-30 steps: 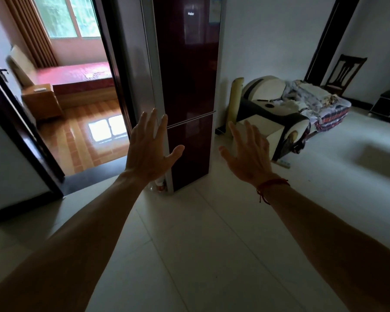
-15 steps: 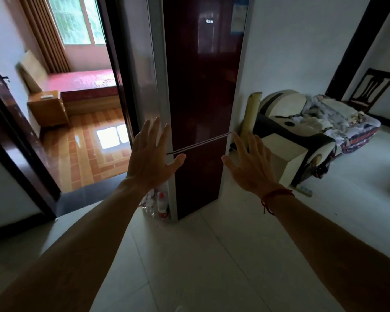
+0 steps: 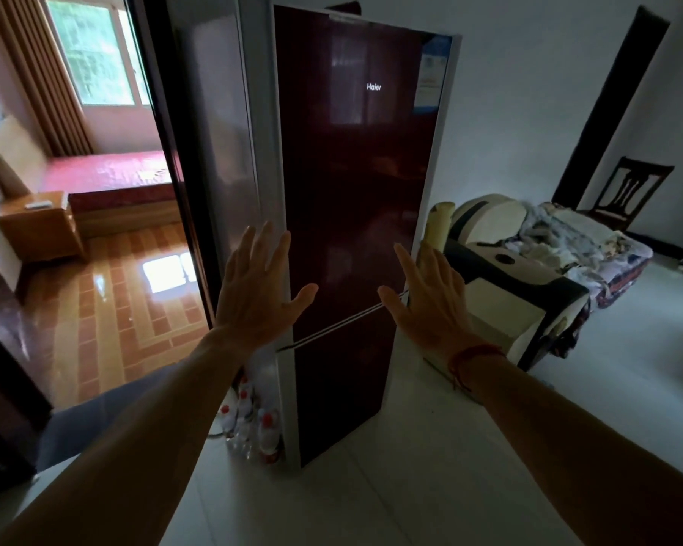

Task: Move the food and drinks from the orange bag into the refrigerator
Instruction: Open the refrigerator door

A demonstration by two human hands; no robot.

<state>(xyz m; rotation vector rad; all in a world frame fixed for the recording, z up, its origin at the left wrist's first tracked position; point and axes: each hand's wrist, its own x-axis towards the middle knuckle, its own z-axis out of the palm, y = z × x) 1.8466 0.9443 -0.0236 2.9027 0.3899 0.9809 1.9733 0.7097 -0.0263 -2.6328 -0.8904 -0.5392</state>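
Note:
A tall dark red refrigerator (image 3: 351, 183) with two doors stands straight ahead, and both doors are closed. My left hand (image 3: 255, 293) is raised in front of its left edge, fingers spread and holding nothing. My right hand (image 3: 426, 305), a red cord on its wrist, is raised in front of the fridge's right edge, also spread and empty. Neither hand touches the fridge. No orange bag, food or drink from it is in view.
Several red-capped plastic bottles (image 3: 253, 423) stand on the floor at the fridge's left foot. An open doorway (image 3: 107, 250) on the left leads to a room with a bed. A massage chair (image 3: 505, 269) piled with laundry sits right of the fridge, a wooden chair (image 3: 627, 195) beyond.
The view has come closer to the refrigerator, which now fills more of the frame with its top in sight. Both hands stay raised, spread and empty.

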